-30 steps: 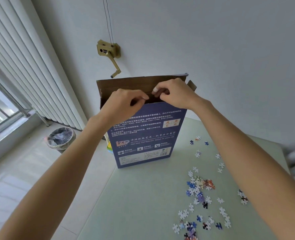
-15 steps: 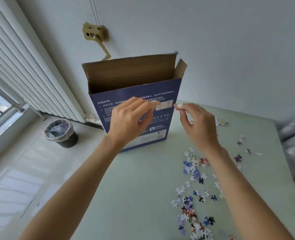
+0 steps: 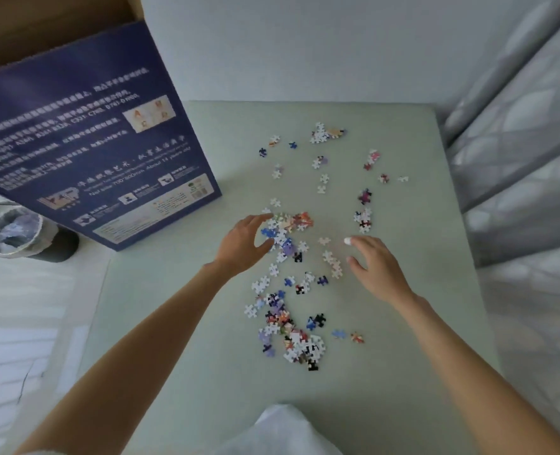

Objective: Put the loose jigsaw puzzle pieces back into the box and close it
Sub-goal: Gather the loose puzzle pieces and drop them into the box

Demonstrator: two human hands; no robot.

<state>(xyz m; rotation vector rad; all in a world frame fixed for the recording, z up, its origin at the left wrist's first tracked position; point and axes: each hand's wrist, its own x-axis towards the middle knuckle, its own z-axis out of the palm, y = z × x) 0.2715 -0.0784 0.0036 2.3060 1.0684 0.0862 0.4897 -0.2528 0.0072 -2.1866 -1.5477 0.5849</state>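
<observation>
The blue box [image 3: 98, 133] stands upright at the bench's [image 3: 173, 323] back left corner, brown flap open, its print mostly blurred though "700*500mm" and "About 14 years old" can be read. Half a second ago both hands were raised before the box; now the left hand [image 3: 244, 244] has dropped, fingers spread, onto the edge of the scattered pieces [image 3: 288, 231], and the right hand [image 3: 375, 267] hovers open just beside them, holding nothing. Bare bench lies toward the near edge; a bin [image 3: 19, 233] sits on the floor left.
</observation>
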